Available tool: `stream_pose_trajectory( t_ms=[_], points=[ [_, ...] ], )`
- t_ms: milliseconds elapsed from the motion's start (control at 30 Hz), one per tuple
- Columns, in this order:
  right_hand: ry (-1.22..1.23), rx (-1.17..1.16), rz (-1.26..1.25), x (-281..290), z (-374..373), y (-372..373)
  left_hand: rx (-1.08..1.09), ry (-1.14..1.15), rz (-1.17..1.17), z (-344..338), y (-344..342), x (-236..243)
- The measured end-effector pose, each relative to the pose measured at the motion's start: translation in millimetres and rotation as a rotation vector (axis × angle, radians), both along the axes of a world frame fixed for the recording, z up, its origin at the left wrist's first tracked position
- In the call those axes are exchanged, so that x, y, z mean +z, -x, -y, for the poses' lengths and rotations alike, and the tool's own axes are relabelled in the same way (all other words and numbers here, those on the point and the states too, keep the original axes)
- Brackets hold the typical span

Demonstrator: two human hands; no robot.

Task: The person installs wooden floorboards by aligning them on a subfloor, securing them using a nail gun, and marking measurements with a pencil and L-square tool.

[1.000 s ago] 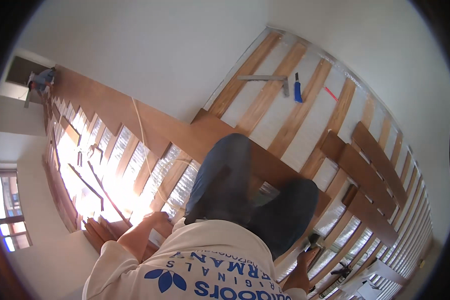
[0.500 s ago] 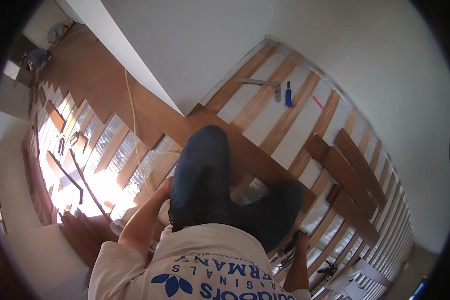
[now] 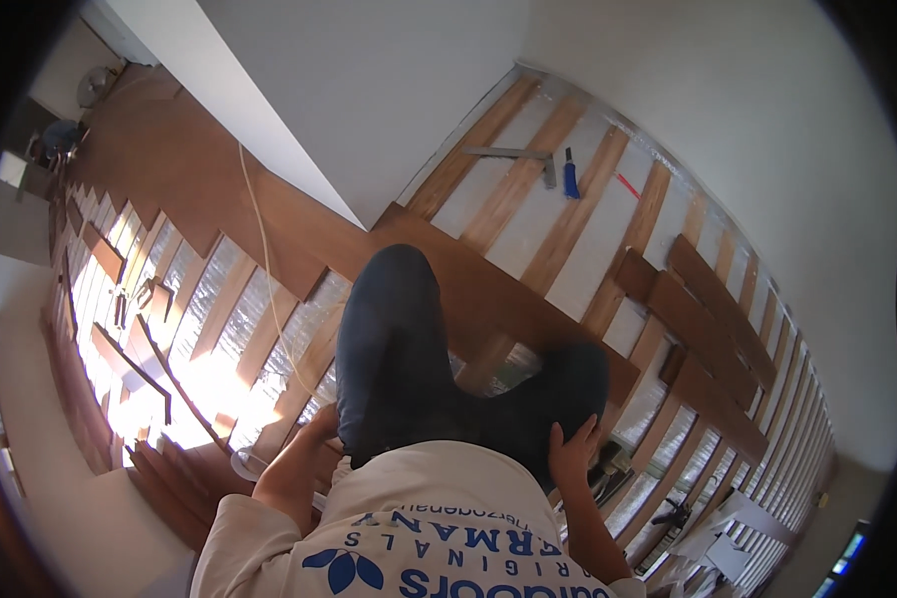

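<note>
My right hand (image 3: 571, 453) rests against the outer side of my bent right leg (image 3: 574, 384), fingers apart and holding nothing. Just beyond it lies a dark tool (image 3: 611, 468), partly covered; its kind is unclear. By my left hip is my left hand (image 3: 319, 427), its fingers hidden beside the thigh. A white rounded object (image 3: 246, 461) shows next to my left forearm. Between and in front of my legs runs a row of brown floorboards (image 3: 468, 284), laid across pale wooden battens (image 3: 575, 239) with silvery sheeting between them.
Loose brown planks (image 3: 703, 334) lie on the battens at right, near a black tool (image 3: 673, 513). A metal square (image 3: 550, 171), blue utility knife (image 3: 570, 179) and red stick (image 3: 628, 185) lie ahead. A wall corner (image 3: 367, 224) juts in; a cable (image 3: 264, 234) crosses the floor. Another person (image 3: 62, 138) crouches far left.
My right hand has come away from beside the dark tool and up onto my right leg. My left hand has drawn back toward my hip. The view has shifted slightly.
</note>
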State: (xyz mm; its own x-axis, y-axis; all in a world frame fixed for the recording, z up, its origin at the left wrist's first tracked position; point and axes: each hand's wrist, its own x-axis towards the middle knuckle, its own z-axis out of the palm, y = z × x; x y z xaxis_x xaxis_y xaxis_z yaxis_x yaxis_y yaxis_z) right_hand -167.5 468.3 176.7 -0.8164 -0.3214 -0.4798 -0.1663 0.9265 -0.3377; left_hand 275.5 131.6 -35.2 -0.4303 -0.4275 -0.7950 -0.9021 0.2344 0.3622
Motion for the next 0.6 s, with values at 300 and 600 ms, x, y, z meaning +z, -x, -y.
stream_pose_trajectory(
  t_ms=[300, 600],
  points=[
    [0.021, -0.168, -0.147, -15.5, -39.9, 10.8, -0.08, 0.205, -0.163, -13.5, 78.1, -15.0],
    [0.103, -0.056, -0.105, -24.7, 15.1, 9.8, -0.578, 0.119, 0.128, -19.8, 1.9, -2.6]
  ],
)
